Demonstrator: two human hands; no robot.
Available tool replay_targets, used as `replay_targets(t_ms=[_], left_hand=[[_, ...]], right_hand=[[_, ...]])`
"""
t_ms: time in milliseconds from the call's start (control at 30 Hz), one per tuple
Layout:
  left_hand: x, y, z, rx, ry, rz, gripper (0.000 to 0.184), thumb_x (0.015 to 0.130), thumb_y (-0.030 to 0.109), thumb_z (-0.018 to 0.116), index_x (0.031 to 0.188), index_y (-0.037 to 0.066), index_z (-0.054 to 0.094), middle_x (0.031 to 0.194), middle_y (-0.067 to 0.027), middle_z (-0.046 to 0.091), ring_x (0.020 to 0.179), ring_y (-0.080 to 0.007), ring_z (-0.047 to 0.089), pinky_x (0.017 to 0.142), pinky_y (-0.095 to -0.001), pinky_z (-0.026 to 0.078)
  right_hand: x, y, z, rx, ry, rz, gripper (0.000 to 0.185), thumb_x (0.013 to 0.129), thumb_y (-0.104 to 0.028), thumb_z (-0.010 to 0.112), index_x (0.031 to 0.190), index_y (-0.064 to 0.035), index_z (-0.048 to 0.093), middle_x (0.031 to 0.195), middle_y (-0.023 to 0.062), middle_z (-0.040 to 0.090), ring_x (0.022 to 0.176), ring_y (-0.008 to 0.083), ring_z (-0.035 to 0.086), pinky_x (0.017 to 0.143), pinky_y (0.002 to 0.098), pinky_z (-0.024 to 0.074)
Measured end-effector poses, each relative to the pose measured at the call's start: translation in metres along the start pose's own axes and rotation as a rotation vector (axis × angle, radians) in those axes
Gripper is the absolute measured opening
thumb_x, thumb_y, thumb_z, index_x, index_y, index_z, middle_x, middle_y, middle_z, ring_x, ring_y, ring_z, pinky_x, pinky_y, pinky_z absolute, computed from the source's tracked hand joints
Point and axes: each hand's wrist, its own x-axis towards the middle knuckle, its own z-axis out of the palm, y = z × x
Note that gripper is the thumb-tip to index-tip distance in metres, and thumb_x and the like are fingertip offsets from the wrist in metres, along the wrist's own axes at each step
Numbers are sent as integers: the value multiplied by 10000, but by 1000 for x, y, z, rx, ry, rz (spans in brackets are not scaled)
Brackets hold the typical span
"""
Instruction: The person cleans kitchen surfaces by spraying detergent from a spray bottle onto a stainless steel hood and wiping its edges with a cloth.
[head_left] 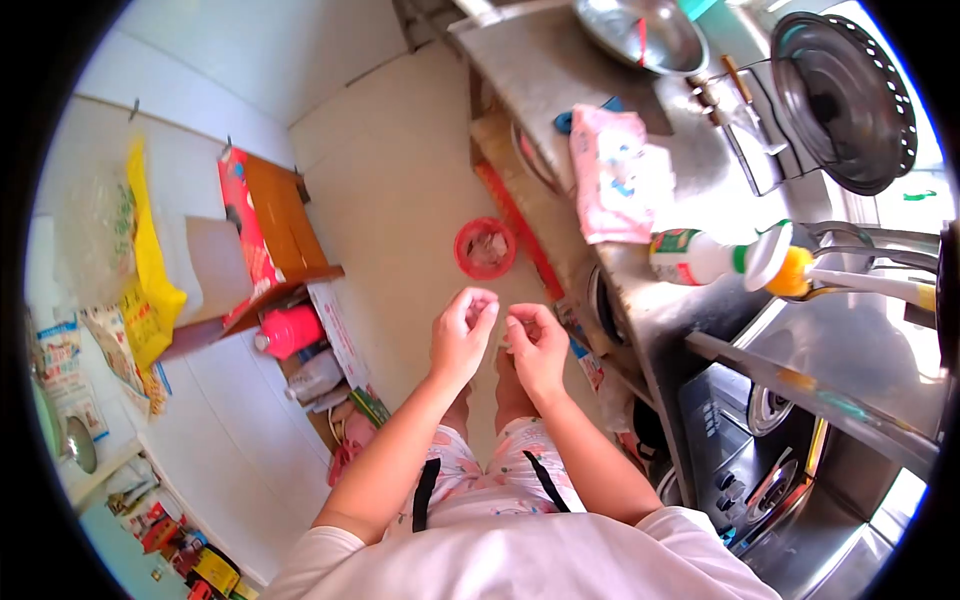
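My left hand (462, 338) is held in the air in front of my body, its fingers loosely curled and a gap between thumb and fingertips. Close beside it on the right, my right hand (538, 347) is half curled in the same way, with the thumb towards the left hand. The two hands do not touch, and I see nothing in either. Beyond them on the floor stands a red plastic basket (462, 250) with some pale waste inside. To the right, a pink package (606, 180) and a white spray bottle (700, 258) lie on the metal counter.
A metal pan (640, 38) and a dark perforated lid (835, 105) are at the counter's far end. The gas stove (735, 455) is at the lower right. At left stand a wooden cabinet (285, 215) and a pink bottle (292, 330); a yellow bag (148, 290) hangs nearby.
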Motion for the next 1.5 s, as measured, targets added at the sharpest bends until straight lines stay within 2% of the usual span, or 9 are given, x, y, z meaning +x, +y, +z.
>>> replay_targets(t_ms=[200, 333, 567, 933, 1000, 1067, 1200, 1400, 1500], left_hand=[[85, 136, 58, 261, 95, 718, 265, 760, 56, 683, 1013, 58, 607, 1008, -97, 550, 856, -220, 579, 753, -330, 484], [131, 167, 84, 384, 10, 876, 333, 701, 23, 704, 1007, 76, 585, 1026, -111, 530, 892, -287, 554, 799, -352, 465], [156, 155, 77, 329, -284, 724, 450, 629, -3, 729, 1039, 75, 563, 1051, -85, 542, 939, -273, 539, 830, -355, 453], [179, 137, 79, 332, -401, 838, 361, 701, 53, 713, 1049, 74, 621, 1115, -101, 536, 1072, -308, 505, 901, -395, 420], [187, 137, 76, 187, -184, 692, 206, 803, 71, 643, 1007, 48, 643, 1066, -102, 586, 1009, -261, 558, 860, -348, 447], [184, 146, 68, -44, -300, 403, 176, 902, 143, 570, 1017, 33, 646, 1010, -71, 635, 927, -197, 592, 830, -295, 451], [105, 249, 24, -351, -1095, -13, 283, 922, 221, 591, 1089, -6, 606, 965, -77, 650, 941, -122, 597, 849, -253, 473], [48, 259, 23, -294, -1111, -18, 242, 847, 117, 678, 1058, 41, 587, 900, -29, 643, 827, -76, 596, 752, -212, 468], [29, 260, 22, -387, -1146, -58, 195, 836, 69, 677, 1009, 41, 592, 904, -27, 652, 816, -71, 604, 701, -206, 473]], right_hand=[[36, -106, -49, 360, 288, -224, 131, 875, -13, 601, 1004, -21, 617, 742, -26, 580, 603, 31, 501, 554, 181, 410], [73, -118, -67, 174, 433, -264, 201, 848, -6, 614, 1049, -7, 605, 865, 49, 581, 649, 110, 560, 552, 243, 451], [146, -125, -60, -324, 594, -192, 133, 784, 6, 622, 916, -7, 610, 915, 142, 563, 792, 300, 575, 725, 385, 471], [74, -214, -81, 366, 796, -523, 145, 925, -121, 599, 919, -3, 515, 856, 52, 601, 752, 119, 586, 651, 248, 467], [57, -227, -90, 453, 645, -443, 162, 952, -176, 574, 900, -33, 519, 811, 30, 604, 683, 86, 549, 628, 222, 457], [47, -225, -95, 558, 566, -307, 161, 944, -192, 590, 889, -52, 533, 769, 7, 598, 685, 64, 548, 635, 218, 449], [25, -217, -99, 556, 565, -249, 190, 906, -172, 650, 873, -48, 509, 761, -5, 591, 644, 49, 546, 575, 197, 452], [-32, -226, -122, 655, 294, -218, 255, 839, -62, 696, 1049, -7, 563, 933, 38, 644, 856, 76, 594, 727, 232, 490], [-65, -214, -148, 618, 178, -187, 258, 815, -39, 704, 1047, -5, 597, 901, 23, 649, 812, 68, 603, 704, 217, 495]])
